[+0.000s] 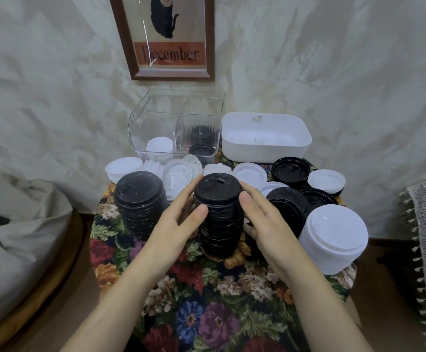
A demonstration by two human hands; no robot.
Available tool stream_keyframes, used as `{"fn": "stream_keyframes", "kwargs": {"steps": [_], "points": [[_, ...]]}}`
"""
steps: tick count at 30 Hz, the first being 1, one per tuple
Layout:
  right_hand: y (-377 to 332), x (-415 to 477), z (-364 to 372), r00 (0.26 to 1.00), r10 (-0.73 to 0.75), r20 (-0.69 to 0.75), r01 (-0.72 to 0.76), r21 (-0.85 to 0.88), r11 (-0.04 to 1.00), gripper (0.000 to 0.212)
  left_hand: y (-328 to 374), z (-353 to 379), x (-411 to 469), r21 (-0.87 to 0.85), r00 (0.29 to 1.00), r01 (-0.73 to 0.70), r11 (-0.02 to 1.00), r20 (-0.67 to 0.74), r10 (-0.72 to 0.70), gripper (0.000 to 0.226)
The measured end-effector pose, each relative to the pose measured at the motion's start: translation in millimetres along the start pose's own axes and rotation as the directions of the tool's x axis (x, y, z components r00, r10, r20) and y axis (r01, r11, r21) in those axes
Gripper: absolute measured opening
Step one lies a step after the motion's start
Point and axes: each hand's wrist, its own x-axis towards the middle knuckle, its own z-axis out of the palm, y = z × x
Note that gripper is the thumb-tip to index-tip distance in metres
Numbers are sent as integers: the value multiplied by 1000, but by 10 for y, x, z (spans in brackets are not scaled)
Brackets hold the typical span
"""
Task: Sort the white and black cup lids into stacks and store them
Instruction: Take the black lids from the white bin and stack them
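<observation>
On the floral cloth (206, 301) nearest you, your left hand (178, 219) and right hand (265, 219) cup the middle black stack (218, 214) from either side. Each thumb lies against its front and the fingers curl round behind, so both hands hold it. The stack stands upright on the cloth, though its lower lids look slightly uneven. I judge you are squaring it before a lift: press inward evenly with both palms, seat the lids flush, and take the weight low so the column cannot buckle in the middle. Mind the neighbours, since the other black stack (140, 204) stands just beside your left hand and the white stack (333, 237) near your right wrist. Behind them, loose lids (250, 174) of both colours lie unsorted. Farther back, the clear divided bin (176, 115) holds white lids (159, 148) in its left compartment and black lids (201, 148) in its right, so the right compartment is probably your target. Beside the bin sits a white tub (265, 146); I cannot tell what the small things inside it are.
</observation>
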Motion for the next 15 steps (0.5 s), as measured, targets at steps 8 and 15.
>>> {"fn": "stream_keyframes", "kwargs": {"steps": [8, 15], "points": [[-34, -35, 26, 1000, 13, -22, -13, 2, 1000, 55, 28, 11, -17, -36, 1000, 17, 999, 11, -16, 66], [-103, 16, -12, 998, -14, -62, 13, -16, 1000, 69, 74, -39, 67, -10, 1000, -3, 1000, -4, 3, 66]]}}
